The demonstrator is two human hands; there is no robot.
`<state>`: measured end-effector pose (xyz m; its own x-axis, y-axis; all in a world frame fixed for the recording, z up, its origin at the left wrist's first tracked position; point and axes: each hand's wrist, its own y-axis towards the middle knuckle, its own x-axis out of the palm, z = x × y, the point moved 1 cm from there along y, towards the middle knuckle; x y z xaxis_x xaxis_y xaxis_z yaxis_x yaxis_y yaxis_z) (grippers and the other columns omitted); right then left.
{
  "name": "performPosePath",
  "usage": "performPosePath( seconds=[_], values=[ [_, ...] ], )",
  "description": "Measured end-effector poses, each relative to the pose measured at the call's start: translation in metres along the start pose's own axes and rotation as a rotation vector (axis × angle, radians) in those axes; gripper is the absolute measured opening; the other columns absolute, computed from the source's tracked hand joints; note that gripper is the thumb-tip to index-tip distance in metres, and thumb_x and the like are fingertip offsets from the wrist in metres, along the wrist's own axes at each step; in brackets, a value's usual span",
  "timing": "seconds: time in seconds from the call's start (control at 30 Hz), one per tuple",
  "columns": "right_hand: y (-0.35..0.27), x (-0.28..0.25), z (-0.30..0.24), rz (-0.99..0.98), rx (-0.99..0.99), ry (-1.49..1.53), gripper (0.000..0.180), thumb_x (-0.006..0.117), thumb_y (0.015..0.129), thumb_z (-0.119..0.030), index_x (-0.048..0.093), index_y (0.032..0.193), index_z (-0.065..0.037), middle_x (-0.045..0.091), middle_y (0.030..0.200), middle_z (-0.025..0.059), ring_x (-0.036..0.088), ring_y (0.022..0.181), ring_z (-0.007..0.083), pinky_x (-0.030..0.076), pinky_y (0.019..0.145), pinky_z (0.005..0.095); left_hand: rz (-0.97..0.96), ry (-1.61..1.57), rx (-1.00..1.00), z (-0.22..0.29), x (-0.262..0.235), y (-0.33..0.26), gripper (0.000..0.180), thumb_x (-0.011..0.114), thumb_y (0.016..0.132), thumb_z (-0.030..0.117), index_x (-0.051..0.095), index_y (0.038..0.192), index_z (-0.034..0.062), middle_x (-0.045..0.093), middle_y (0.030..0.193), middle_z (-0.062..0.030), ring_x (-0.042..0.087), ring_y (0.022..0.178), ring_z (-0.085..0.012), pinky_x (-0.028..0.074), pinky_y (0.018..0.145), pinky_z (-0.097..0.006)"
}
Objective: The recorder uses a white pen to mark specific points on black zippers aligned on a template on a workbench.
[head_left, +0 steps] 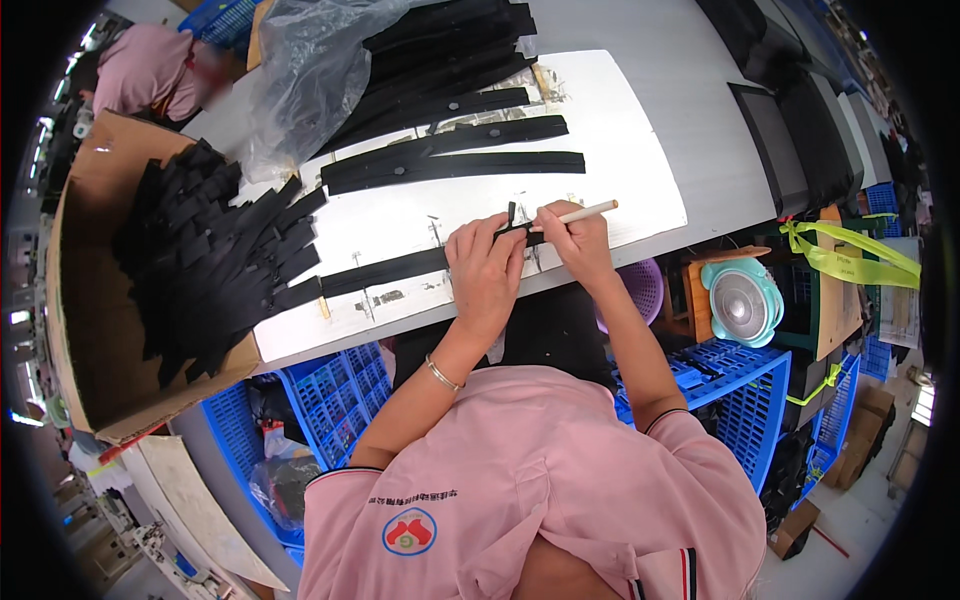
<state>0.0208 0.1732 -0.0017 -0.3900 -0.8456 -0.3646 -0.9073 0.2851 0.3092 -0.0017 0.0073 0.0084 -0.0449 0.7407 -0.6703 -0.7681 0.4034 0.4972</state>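
Pressing one black webbing strip (385, 268) flat against the white board (645, 150) with the left hand (485, 275), apparently to stop it from sliding. Curling the left fingers over the webbing, close together rather than spread, and lowering the thumb beside them. Showing one small black tab (512, 213) upright just beyond those fingertips; not being able to tell whether pinched or free. Pinching one white pen (590, 210) between thumb and forefinger of the right hand (580, 250), but not revealing the bend of the remaining fingers. Slanting the outer end to the right and aiming the hidden end at the strip, near the left fingertips, probably for better control where held firm. Running the strip along the near part of the board, leftward toward the heap of black strips (200, 240) in one cardboard box (110, 150), probably standing there for easy reach. Counting three loose strips (500, 163) lying apart higher on the board, with one round disc (398, 170) on each. Not managing to count the overlapping bundle (440, 45) beyond, beside one clear plastic bag (300, 100), nor the heap. Counting also one bracelet (440, 374), one turquoise fan (745, 302), one purple basket (643, 290) and one co-worker (150, 65) in pink.
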Motion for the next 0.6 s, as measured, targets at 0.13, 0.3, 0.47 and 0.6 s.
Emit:
performPosePath(
  seconds=[0.13,0.3,0.47,0.6],
  values=[
    [-0.002,-0.007,0.002,-0.092,0.049,0.020,0.024,0.065,0.096,-0.015,0.073,0.080,0.001,0.072,0.073,0.0108,0.069,0.063,0.0234,0.051,0.059,0.0331,0.000,-0.011,0.005,-0.001,0.003,0.001,0.017,0.075,0.084,0.009,0.072,0.100,0.0060,0.066,0.117,-0.0074,0.058,0.111,-0.0291,0.041,0.099,-0.044],
    [0.000,-0.003,0.004,-0.110,-0.028,-0.016,0.025,0.066,0.095,-0.015,0.072,0.077,0.001,0.072,0.073,0.0107,0.069,0.062,0.0240,0.051,0.059,0.0334,0.014,-0.024,-0.004,-0.003,0.001,0.001,0.019,0.077,0.082,0.008,0.074,0.101,0.0085,0.068,0.115,-0.0053,0.059,0.111,-0.0291,0.041,0.097,-0.043],
    [-0.002,-0.008,0.005,-0.171,-0.004,-0.115,0.025,0.064,0.096,-0.013,0.071,0.077,0.002,0.072,0.073,0.0115,0.070,0.064,0.0218,0.052,0.059,0.0334,-0.067,-0.040,-0.041,-0.005,-0.003,-0.007,0.031,0.072,0.084,0.007,0.070,0.115,0.0094,0.062,0.130,-0.0090,0.055,0.122,-0.0327,0.037,0.106,-0.051],
    [-0.012,-0.016,0.007,-0.061,0.156,0.117,0.027,0.060,0.099,-0.011,0.070,0.079,0.004,0.070,0.074,0.0086,0.065,0.064,0.0139,0.049,0.059,0.0287,-0.149,0.103,-0.076,0.005,-0.009,-0.021,0.050,0.061,0.091,0.005,0.060,0.140,0.0126,0.045,0.157,-0.0121,0.033,0.150,-0.0363,0.012,0.117,-0.071]
  ],
)
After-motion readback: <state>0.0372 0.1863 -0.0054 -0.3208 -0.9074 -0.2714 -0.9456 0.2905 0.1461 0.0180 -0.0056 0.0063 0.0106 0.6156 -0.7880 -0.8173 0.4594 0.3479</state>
